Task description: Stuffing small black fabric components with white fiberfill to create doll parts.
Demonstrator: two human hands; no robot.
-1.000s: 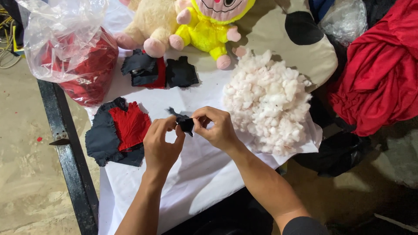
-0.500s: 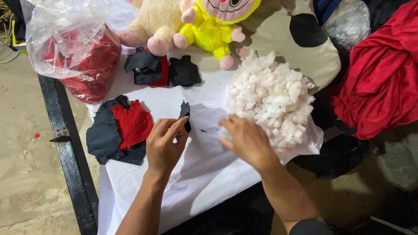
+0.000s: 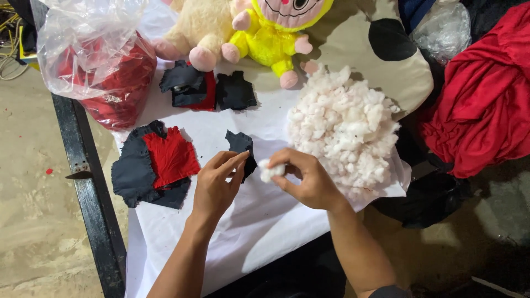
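You are in a small toy-sewing workshop: a heap of white stuffing (image 3: pixel 345 129) at two o'clock, plush dolls (image 3: pixel 237 30) at twelve, cut fabric pieces (image 3: pixel 157 163) on the cloth-covered counter (image 3: pixel 254 226).

White-covered table (image 3: pixel 265 232) with black metal edge on bare concrete floor (image 3: pixel 33 221)

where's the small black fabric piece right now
In the head view the small black fabric piece sits at table centre, pinched by the left hand, just left of the white stuffing tuft in the right hand.
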